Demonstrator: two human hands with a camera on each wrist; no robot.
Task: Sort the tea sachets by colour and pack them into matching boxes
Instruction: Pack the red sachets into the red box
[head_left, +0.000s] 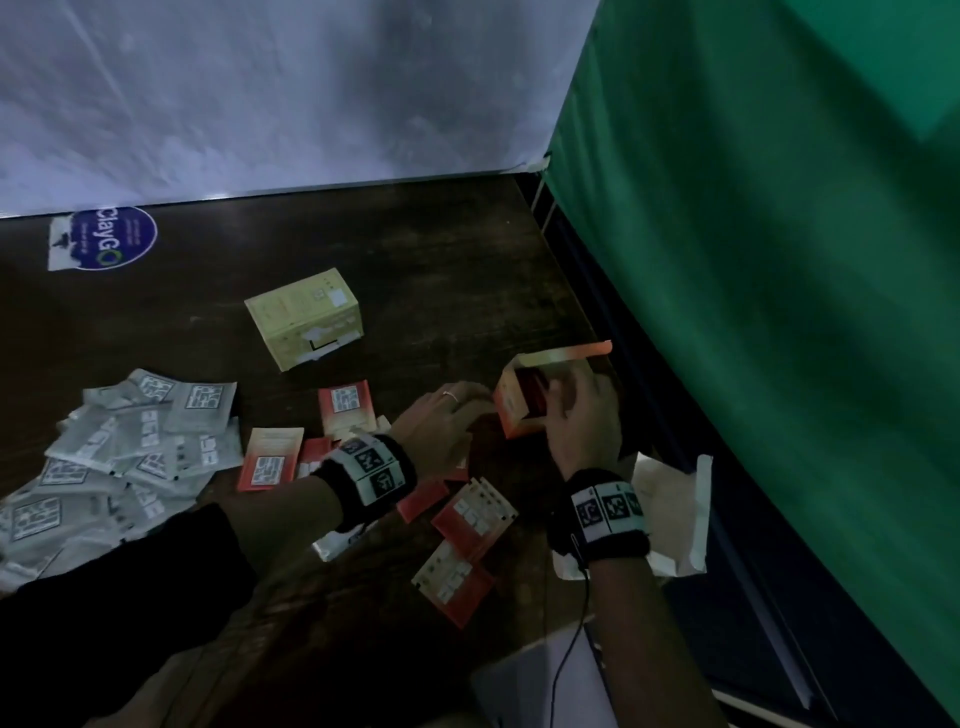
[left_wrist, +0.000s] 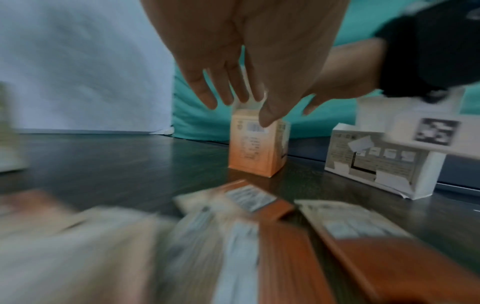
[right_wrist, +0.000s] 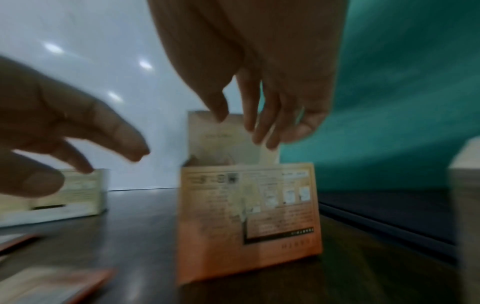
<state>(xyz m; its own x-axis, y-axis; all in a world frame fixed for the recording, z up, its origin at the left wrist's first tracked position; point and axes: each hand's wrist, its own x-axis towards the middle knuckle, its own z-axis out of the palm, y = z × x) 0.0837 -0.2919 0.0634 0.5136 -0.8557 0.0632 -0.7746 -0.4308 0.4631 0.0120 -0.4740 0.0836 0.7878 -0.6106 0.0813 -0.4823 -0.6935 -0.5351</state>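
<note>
An orange tea box (head_left: 514, 415) stands upright near the table's right edge, its lid flap (head_left: 566, 354) raised and its top open. My right hand (head_left: 566, 400) hovers over the opening with fingers hanging straight and nothing in them; the right wrist view shows those fingers (right_wrist: 259, 131) just above the box (right_wrist: 249, 216). My left hand (head_left: 467, 400) reaches toward the box's left side, fingers spread and empty (left_wrist: 241, 98). Several orange sachets (head_left: 470, 514) lie scattered in front of the box. A pile of silver sachets (head_left: 130, 452) lies at the left.
A yellow box (head_left: 306, 317) lies further back on the dark table (head_left: 441, 260). A white box (head_left: 670, 514) sits by my right wrist at the table's right edge. A green curtain (head_left: 779, 260) hangs close on the right, a white wall (head_left: 260, 93) behind.
</note>
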